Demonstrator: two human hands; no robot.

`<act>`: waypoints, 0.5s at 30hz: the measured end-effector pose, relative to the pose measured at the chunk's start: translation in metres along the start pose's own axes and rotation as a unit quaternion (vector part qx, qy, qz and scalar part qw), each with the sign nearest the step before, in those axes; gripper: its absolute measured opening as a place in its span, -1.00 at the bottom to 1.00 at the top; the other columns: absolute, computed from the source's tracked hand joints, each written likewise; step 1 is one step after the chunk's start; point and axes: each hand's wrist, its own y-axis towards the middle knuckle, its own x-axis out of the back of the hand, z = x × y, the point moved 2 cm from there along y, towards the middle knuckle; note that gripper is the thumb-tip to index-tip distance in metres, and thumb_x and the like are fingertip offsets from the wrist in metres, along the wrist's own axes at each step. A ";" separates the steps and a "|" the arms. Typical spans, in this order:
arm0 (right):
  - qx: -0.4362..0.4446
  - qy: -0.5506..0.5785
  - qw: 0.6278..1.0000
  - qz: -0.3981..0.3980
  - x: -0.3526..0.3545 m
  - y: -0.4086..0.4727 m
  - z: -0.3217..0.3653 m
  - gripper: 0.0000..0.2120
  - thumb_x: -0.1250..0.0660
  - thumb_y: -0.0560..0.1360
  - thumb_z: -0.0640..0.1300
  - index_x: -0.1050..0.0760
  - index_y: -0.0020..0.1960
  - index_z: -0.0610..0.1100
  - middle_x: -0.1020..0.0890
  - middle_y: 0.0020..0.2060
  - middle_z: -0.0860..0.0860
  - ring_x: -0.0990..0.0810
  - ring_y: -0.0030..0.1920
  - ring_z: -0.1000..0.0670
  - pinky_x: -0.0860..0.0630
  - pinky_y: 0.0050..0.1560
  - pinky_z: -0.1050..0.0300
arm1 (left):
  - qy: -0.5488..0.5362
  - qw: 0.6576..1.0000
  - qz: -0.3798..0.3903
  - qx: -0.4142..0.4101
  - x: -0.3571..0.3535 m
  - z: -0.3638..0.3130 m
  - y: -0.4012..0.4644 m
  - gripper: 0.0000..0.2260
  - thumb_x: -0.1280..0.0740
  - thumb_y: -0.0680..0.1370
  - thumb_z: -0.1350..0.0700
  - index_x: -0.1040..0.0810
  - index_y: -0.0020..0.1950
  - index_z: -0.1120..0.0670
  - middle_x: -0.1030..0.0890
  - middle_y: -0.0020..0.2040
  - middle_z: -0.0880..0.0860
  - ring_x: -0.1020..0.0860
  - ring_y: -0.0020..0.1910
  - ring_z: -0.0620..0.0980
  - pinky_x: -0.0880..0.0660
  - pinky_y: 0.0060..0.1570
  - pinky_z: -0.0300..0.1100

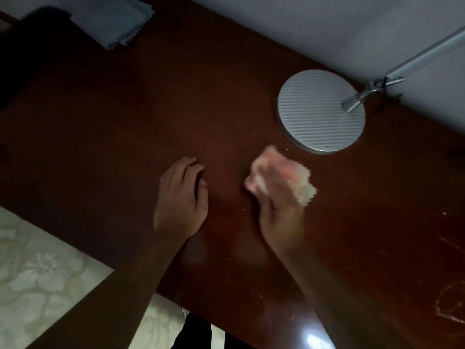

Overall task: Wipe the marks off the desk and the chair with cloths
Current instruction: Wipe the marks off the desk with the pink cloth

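A dark reddish-brown wooden desk (125, 117) fills most of the view. My right hand (279, 212) grips a crumpled pink-and-white cloth (281, 172) on the desk top; the cloth is motion-blurred. My left hand (180, 197) rests on the desk to the left of it, fingers loosely bent, holding nothing. Whitish marks (450, 298) show on the desk at the far right, with small pale crumbs scattered near the cloth. The chair is hard to make out; a dark shape (193, 331) sits below the desk's front edge.
A round ribbed silver lamp base (320, 112) stands just beyond the cloth, its metal arm (415, 61) rising to the right along the grey wall. Folded blue-grey cloths (113, 21) lie at the desk's far left corner. Pale floral floor (37, 273) shows at the left.
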 end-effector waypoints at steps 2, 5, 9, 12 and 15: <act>-0.030 -0.016 0.999 -0.005 0.000 0.026 -0.005 -0.63 -0.26 0.60 -0.27 -0.43 0.41 -0.16 -0.48 0.39 -0.11 -0.41 0.44 -0.08 -0.36 0.42 -0.15 | -0.011 1.000 -0.002 0.017 0.004 0.002 0.000 -0.69 -0.18 0.59 0.13 -0.57 0.21 0.24 -0.54 0.27 0.19 -0.45 0.35 0.16 -0.29 0.36 -0.04; -0.049 -0.087 0.992 0.081 -0.015 0.069 -0.009 -0.67 -0.21 0.63 -0.24 -0.48 0.37 -0.19 -0.51 0.36 -0.13 -0.39 0.44 -0.12 -0.28 0.43 -0.21 | -0.020 1.000 0.003 0.012 0.005 0.002 0.001 -0.68 -0.16 0.59 0.10 -0.57 0.21 0.22 -0.54 0.28 0.16 -0.44 0.35 0.12 -0.29 0.37 -0.06; 0.017 -0.049 0.991 0.125 -0.019 0.044 0.012 -0.69 -0.27 0.59 -0.25 -0.53 0.32 -0.16 -0.53 0.29 0.00 -0.44 0.37 0.03 -0.32 0.44 0.00 | -0.020 1.000 0.003 0.005 0.004 0.004 0.002 -0.68 -0.18 0.58 0.10 -0.58 0.20 0.22 -0.55 0.26 0.17 -0.47 0.33 0.14 -0.34 0.35 -0.01; 0.003 -0.027 0.996 0.081 -0.002 0.014 0.012 -0.66 -0.22 0.61 -0.14 -0.45 0.37 -0.11 -0.52 0.32 -0.03 -0.45 0.39 -0.01 -0.32 0.44 0.04 | -0.023 1.000 0.001 0.009 0.004 0.005 0.002 -0.69 -0.17 0.58 0.10 -0.58 0.19 0.21 -0.55 0.26 0.15 -0.46 0.34 0.12 -0.34 0.35 -0.01; -0.060 -0.008 0.997 0.041 0.001 0.051 -0.001 -0.62 -0.15 0.65 -0.12 -0.39 0.45 -0.15 -0.52 0.35 -0.06 -0.42 0.40 0.04 -0.35 0.43 0.08 | -0.033 0.999 0.016 0.014 0.004 0.006 0.003 -0.68 -0.16 0.58 0.08 -0.56 0.21 0.19 -0.54 0.28 0.13 -0.43 0.37 0.08 -0.38 0.35 0.04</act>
